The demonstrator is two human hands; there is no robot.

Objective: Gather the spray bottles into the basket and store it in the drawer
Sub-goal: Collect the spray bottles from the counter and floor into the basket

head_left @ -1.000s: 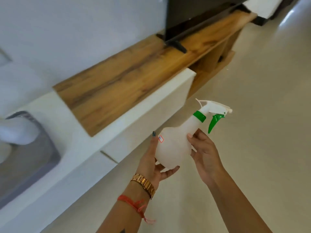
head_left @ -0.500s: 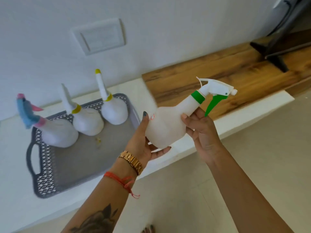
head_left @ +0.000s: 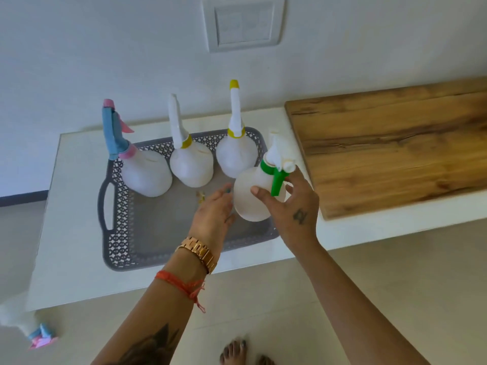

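Now right hand (head_left: 292, 206) gripping green-trigger spray bottle (head_left: 253, 196) over basket (head_left: 116, 206), left hand (head_left: 213, 209) spread against it

Grey perforated basket (head_left: 116, 227), on white counter. Three white spray bottles upright along its far edge: blue-pink head (head_left: 145, 172), yellow collars (head_left: 191, 165) (head_left: 235, 154). Green-trigger bottle (head_left: 251, 198), near right corner.

A home interior — a living-room or hallway corner. A low white ledge (head_left: 79, 233) runs along a plain white wall (head_left: 105, 48) fitted with a household switch plate (head_left: 243, 23); a wood-grain top (head_left: 395, 143) adjoins it. The floor (head_left: 382, 299) is pale tile, and bare feet (head_left: 234, 353) stand on it — domestic, not commercial.
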